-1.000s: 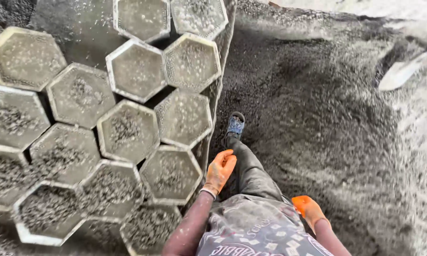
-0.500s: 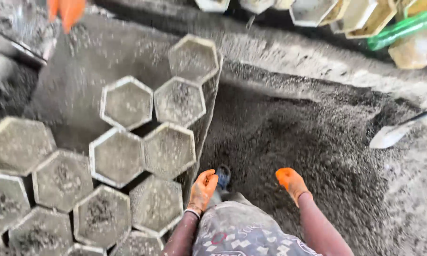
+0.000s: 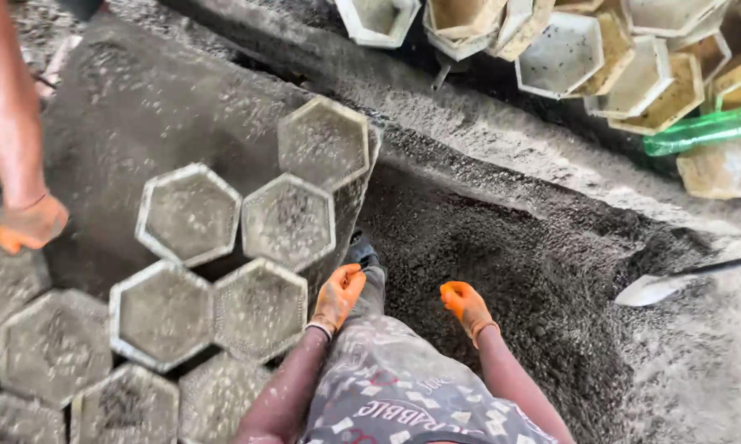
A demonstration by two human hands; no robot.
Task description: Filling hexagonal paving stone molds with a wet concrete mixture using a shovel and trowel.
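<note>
Head view: left hand (image 3: 338, 296) loosely curled, empty, beside filled hexagonal moulds (image 3: 259, 308); right hand (image 3: 463, 301) curled, empty, over gravel (image 3: 502, 247), lower centre.

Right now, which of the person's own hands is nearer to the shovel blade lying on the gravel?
Right. The right hand hangs over the dark gravel, on the side toward the shovel blade. The left hand is farther away, beside the filled hexagonal moulds.

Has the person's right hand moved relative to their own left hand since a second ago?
Yes. The right hand has come forward level with the left hand, over the dark gravel; earlier it trailed behind, nearer the body.
</note>
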